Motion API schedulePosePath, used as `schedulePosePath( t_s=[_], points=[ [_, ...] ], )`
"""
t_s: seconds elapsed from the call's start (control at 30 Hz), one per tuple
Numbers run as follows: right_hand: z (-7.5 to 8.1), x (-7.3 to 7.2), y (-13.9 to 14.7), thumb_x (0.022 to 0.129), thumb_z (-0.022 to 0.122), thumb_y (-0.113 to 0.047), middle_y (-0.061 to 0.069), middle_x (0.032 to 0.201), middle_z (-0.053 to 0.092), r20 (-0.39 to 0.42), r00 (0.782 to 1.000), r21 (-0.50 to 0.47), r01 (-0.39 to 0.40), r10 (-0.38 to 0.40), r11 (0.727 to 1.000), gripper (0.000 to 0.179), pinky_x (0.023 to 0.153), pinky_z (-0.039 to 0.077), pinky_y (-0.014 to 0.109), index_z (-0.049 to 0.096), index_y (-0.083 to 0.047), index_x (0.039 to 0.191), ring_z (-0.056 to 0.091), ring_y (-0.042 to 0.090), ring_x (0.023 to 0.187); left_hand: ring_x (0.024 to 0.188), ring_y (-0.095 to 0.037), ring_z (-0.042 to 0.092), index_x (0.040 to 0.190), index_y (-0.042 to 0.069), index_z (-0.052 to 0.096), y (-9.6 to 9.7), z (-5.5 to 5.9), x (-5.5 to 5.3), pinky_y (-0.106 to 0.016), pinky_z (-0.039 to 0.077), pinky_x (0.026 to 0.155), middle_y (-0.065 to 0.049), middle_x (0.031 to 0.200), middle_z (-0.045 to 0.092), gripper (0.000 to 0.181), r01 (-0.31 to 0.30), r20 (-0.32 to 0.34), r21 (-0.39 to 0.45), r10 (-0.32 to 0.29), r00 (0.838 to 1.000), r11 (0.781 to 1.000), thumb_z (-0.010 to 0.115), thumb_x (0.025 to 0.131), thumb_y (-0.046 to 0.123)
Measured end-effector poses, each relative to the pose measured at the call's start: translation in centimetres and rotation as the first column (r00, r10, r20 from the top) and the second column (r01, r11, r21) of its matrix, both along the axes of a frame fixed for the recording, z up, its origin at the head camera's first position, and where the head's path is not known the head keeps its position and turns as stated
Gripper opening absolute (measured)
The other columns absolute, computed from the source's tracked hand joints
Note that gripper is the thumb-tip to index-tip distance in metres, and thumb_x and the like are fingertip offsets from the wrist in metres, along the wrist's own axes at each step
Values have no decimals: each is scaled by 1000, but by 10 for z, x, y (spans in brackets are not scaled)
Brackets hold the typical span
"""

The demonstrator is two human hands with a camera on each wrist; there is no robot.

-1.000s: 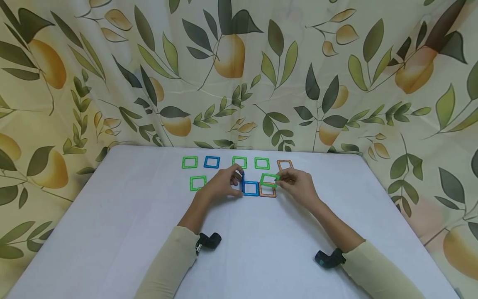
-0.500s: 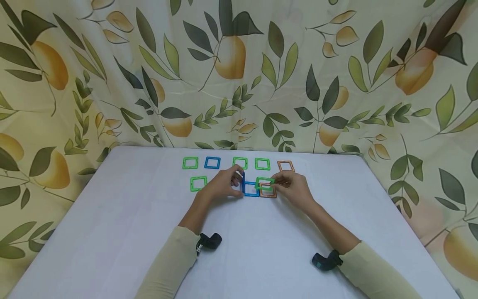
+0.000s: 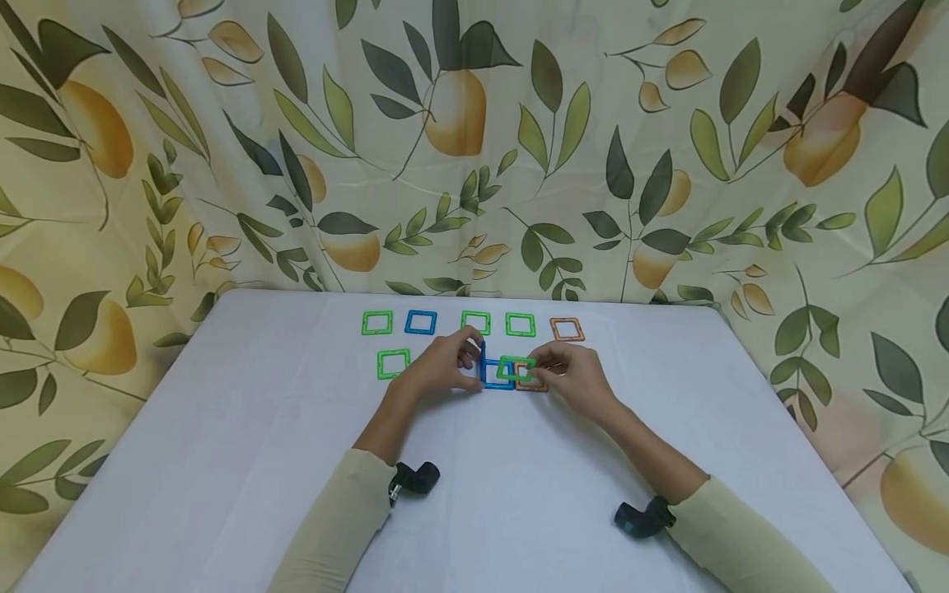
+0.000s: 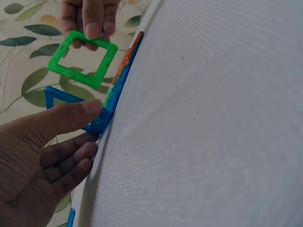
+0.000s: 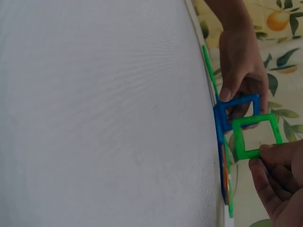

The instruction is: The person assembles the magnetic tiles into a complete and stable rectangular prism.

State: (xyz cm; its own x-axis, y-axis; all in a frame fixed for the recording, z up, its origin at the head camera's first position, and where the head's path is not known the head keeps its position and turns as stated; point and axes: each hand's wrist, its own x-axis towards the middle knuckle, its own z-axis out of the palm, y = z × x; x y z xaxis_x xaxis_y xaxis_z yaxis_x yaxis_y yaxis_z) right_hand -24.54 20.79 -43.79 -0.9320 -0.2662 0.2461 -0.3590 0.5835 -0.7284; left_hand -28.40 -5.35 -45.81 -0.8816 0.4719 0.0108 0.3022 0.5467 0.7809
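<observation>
My left hand (image 3: 442,362) grips an upright blue square magnetic tile (image 4: 64,95), its thumb at the lower edge in the left wrist view. This tile stands at the left edge of a flat blue square tile (image 3: 498,386). An orange square tile (image 3: 532,389) lies flat against that tile's right side. In my right hand (image 3: 574,372), a green square magnetic tile (image 5: 238,139) is pinched by one edge between thumb and fingers. It is raised and tilted, overlapping the flat blue and orange tiles in the head view.
Behind the hands runs a row of loose square tiles: green (image 3: 377,322), blue (image 3: 421,332), two more green, and orange (image 3: 567,339). Another green tile (image 3: 393,376) lies left of my left hand. A patterned curtain (image 3: 474,206) hangs beyond the white table (image 3: 474,511).
My right hand has moved left with the green tile, from over the orange tile toward the upright blue one. The left hand has stayed in place.
</observation>
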Motion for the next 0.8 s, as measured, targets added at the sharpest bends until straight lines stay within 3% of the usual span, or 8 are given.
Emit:
schedulePosePath(
  t_s=[0.8],
  points=[
    [-5, -3, -8, 88, 83, -1, 5, 93, 78, 34, 996, -4, -77, 77, 997, 16, 76, 59, 29, 78, 0, 103, 71, 19, 85, 101, -18, 63, 133, 12, 55, 0, 2, 0, -34, 54, 93, -5, 120, 71, 61, -2, 4, -11, 2, 1000, 1000, 90, 83, 9]
  ],
)
